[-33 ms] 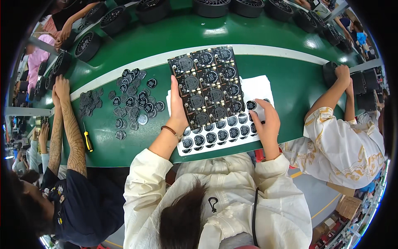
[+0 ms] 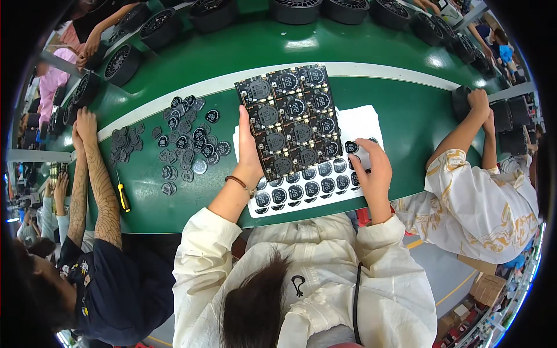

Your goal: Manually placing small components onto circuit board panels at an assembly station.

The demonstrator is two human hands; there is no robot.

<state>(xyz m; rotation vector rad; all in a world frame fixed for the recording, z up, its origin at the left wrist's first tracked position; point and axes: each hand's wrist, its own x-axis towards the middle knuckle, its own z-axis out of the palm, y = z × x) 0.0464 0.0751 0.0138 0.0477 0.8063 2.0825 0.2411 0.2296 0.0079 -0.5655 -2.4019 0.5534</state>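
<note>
**Black circuit-board panel point(image 2: 288, 120) in my left hand point(image 2: 249, 152), above a white sheet point(image 2: 358, 122)**

The panel bears twelve round units, three across and four down; pale digit-style marks show on several faces, while others look dull grey; black discs point(image 2: 311, 188), set in rows on the sheet, carry similar white marks. The panel is flat, rectangular and dotted with small pale components; the smooth sheet is partly covered by it; loose discs point(image 2: 184, 142) lie heaped on the glossy green table point(image 2: 418, 127) to my left, near a pile of grey pieces point(image 2: 125, 144) and a yellow-handled screwdriver point(image 2: 123, 198). My left hand is clamped on the panel's left edge, thumb in front, fingers hidden behind; my right hand point(image 2: 378, 182) is near the lower right edge, thumb and index fingertip parted about a single disc point(image 2: 351, 147); I cannot tell whether they pinch it or it lies on the sheet. Green surface extends from the sheet's right edge to a co-worker's arm point(image 2: 455, 136); the panel's top edge overlaps a curving pale strip point(image 2: 377, 71).
</note>
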